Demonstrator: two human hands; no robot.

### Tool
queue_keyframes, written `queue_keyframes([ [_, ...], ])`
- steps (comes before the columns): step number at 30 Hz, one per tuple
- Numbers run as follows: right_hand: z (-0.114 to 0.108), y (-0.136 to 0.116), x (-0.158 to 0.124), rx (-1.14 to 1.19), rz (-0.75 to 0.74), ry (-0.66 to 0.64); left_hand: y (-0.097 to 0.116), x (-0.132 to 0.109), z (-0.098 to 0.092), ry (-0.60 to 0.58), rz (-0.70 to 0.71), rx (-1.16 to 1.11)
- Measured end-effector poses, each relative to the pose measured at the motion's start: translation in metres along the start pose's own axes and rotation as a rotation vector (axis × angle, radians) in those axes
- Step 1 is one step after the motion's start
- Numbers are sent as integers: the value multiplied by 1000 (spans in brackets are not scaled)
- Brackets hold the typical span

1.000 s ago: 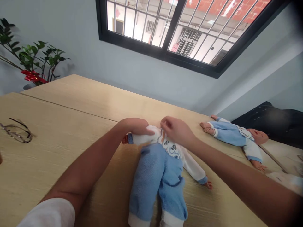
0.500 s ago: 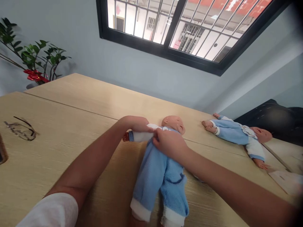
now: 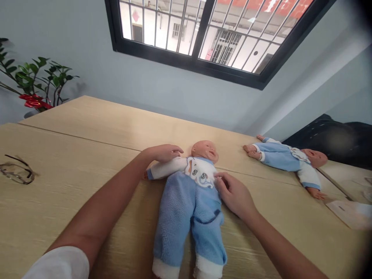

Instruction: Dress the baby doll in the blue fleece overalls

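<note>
A: Surface and room?
B: Pale wood table [image 3: 116, 124], with a seam running across it. Grey wall [image 3: 87, 73] is standing behind, barred window [image 3: 197, 29] with a black frame is letting light in. Plant [image 3: 30, 75] with a red ribbon [image 3: 35, 101] is standing at far left.
A: Other stuff on top?
B: Glasses [image 3: 17, 170] are lying at left. Second doll [image 3: 280, 157], dressed in the same colours, is lying well apart at right, near something black [image 3: 343, 139].
A: Main doll?
B: Doll [image 3: 186, 197] is lying face up on the table, between both hands, head [image 3: 205, 150] pointing toward the wall. It's wearing blue fuzzy trousers [image 3: 174, 217] with white cuffs and a white top. Cartoon print [image 3: 199, 174] with big eyes is covering the chest. One sleeve [image 3: 167, 168], blue-cuffed, is sticking out sideways.
A: Grip?
B: Left hand [image 3: 165, 153] is hovering or resting at that sleeve, fingers loosely curled; cannot tell if it's holding cloth. Right hand [image 3: 235, 193] is sitting at the doll's other side, fingertips bunching narrow against the top. Cannot tell if cloth is pinched.
</note>
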State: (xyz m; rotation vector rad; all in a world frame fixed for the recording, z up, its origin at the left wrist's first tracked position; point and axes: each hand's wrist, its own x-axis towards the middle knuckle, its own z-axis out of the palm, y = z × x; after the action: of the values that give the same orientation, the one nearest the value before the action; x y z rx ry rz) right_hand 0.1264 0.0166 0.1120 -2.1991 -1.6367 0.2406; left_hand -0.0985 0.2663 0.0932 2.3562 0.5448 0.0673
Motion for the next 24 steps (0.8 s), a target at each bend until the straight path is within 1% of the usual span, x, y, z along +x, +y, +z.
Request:
queue_keyframes([
  [1, 6, 8, -5, 22, -21, 19, -3, 4, 5, 8, 41, -48],
  [3, 17, 23, -12, 32, -83, 82, -8, 11, 17, -20, 94, -166],
  [5, 27, 37, -16, 8, -133, 168, -12, 17, 27, -40, 111, -262],
  [8, 41, 53, -21, -49, -161, 279, -14, 24, 38, -4, 120, -297],
  [11, 52, 59, -25, -101, -207, 322, -11, 28, 43, 43, 144, -275],
  [15, 59, 53, -27, -147, -218, 326, -8, 29, 45, 83, 147, -217],
  [18, 56, 50, -27, -122, -191, 342, -7, 26, 41, 103, 112, -96],
  [20, 47, 53, -27, -81, -187, 354, -1, 21, 34, 150, 73, 7],
  [22, 33, 62, -28, -51, -199, 306, 16, 13, 26, 241, 41, 88],
  [24, 16, 79, -34, -36, -208, 182, 45, 2, 22, 326, 67, 136],
])
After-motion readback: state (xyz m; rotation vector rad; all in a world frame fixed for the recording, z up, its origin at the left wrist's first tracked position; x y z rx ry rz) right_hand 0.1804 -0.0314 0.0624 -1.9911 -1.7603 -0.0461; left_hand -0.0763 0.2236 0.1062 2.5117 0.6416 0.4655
